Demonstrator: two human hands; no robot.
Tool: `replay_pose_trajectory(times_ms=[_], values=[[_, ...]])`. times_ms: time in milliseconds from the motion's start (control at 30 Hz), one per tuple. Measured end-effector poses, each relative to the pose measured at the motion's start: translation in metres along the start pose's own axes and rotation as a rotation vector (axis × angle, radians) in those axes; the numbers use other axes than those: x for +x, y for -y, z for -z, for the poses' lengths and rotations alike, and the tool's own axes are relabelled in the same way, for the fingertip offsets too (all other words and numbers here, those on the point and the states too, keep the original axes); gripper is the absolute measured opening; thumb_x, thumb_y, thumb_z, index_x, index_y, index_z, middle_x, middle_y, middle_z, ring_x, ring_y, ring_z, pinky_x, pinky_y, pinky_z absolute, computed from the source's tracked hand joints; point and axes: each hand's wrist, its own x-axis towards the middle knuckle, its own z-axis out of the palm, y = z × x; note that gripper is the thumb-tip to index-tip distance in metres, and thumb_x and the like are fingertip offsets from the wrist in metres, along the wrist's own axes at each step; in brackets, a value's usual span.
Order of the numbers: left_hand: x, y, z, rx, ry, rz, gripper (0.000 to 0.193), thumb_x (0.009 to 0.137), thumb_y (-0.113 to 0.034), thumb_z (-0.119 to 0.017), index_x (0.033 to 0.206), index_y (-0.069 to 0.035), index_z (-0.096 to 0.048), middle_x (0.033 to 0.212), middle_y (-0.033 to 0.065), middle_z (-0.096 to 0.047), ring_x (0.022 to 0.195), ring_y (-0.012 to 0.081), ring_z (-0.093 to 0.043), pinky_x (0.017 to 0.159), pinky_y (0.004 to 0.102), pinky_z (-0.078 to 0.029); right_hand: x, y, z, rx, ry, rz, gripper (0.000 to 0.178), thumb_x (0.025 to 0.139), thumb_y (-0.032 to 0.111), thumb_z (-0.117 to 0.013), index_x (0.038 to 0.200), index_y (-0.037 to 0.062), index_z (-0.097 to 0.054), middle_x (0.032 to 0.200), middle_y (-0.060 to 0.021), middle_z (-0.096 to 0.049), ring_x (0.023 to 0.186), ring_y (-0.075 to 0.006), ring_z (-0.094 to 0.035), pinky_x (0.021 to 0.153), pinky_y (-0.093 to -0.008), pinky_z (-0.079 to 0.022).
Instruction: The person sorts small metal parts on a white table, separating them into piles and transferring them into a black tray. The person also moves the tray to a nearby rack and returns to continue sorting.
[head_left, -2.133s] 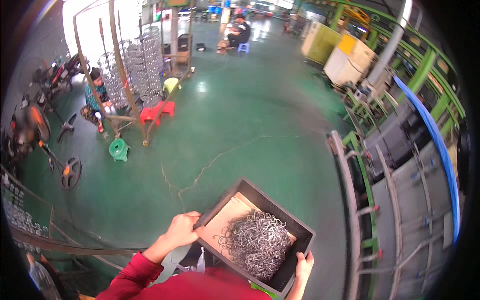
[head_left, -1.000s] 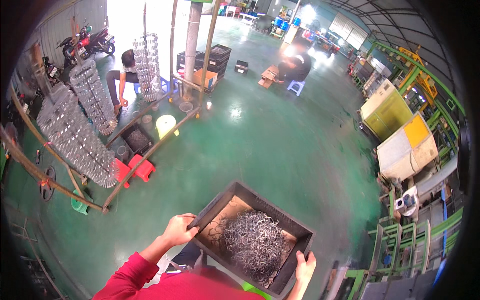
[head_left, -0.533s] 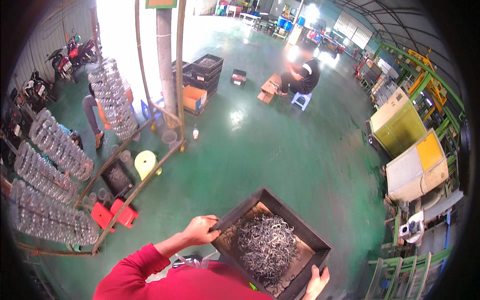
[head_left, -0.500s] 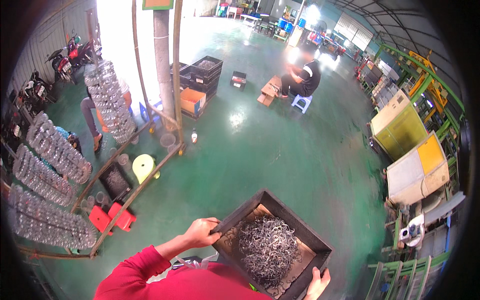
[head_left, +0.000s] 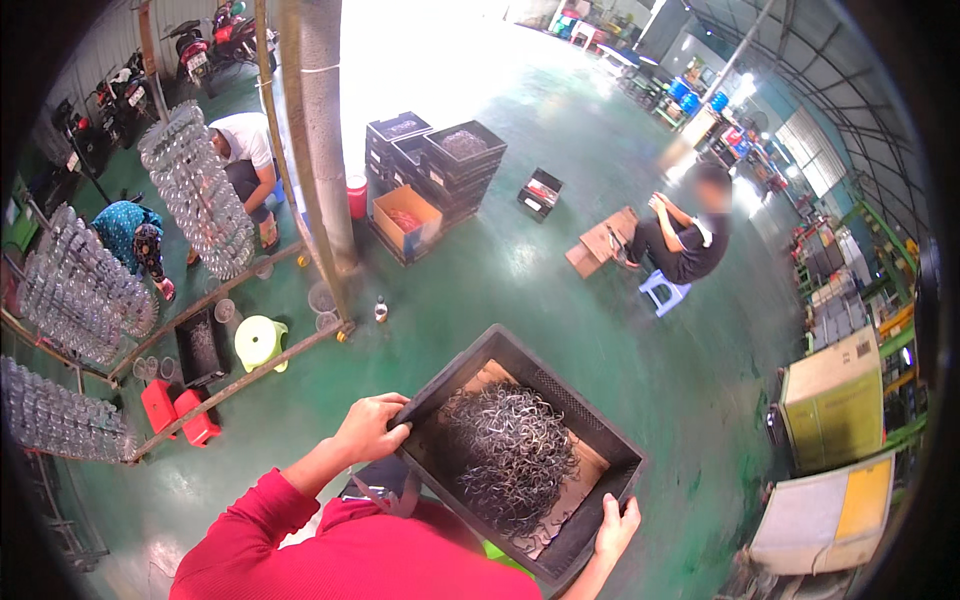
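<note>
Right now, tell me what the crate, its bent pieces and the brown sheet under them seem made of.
Crate: likely plastic, matte black, judging by its moulded-looking mesh pattern. Bent pieces: probably metal, grey with bright glints. Sheet: perhaps cardboard, dull brown without shine.

I look out from head height | facing down, ahead | crate (head_left: 562,402) close | floor (head_left: 445,325) reaching beyond its far corner

Hooks (head_left: 512,450) in crate (head_left: 566,405) (on cardboard (head_left: 588,462))

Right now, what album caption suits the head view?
Both hands hold a black crate of bent metal pieces above a green floor.
</note>
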Motion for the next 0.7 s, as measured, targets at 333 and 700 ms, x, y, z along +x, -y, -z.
replay_pose_trajectory(times_ms=[333, 700], values=[[0.371, 0.018, -0.011, -0.022, 0.146, -0.09, 0.03, 0.075, -0.02, -0.059, 0.089, 0.005, -0.066, 0.108, 0.0157, -0.065, 0.091, 0.0345, -0.064, 0.082, 0.0409, -0.051, 0.299, 0.049, -0.103, -0.06, -0.071, -0.053, 0.027, 0.08, 0.014, -0.065, 0.091, -0.0094, -0.058, 0.081, -0.0123, -0.061, 0.074, -0.0213, -0.052, 0.074, -0.0358, -0.045], [0.748, 0.031, -0.047, 0.012, 0.053, -0.153, 0.031, 0.075, -0.02, -0.056, 0.092, 0.004, -0.067, 0.11, 0.0172, -0.064, 0.095, 0.0344, -0.063, 0.085, 0.041, -0.051, 0.682, 0.102, -0.228, -0.041, -0.058, 0.058, 0.035, 0.082, 0.014, -0.061, 0.104, -0.0122, -0.058, 0.091, -0.0177, -0.063, 0.081, -0.0254, -0.054, 0.081, -0.0361, -0.045]])
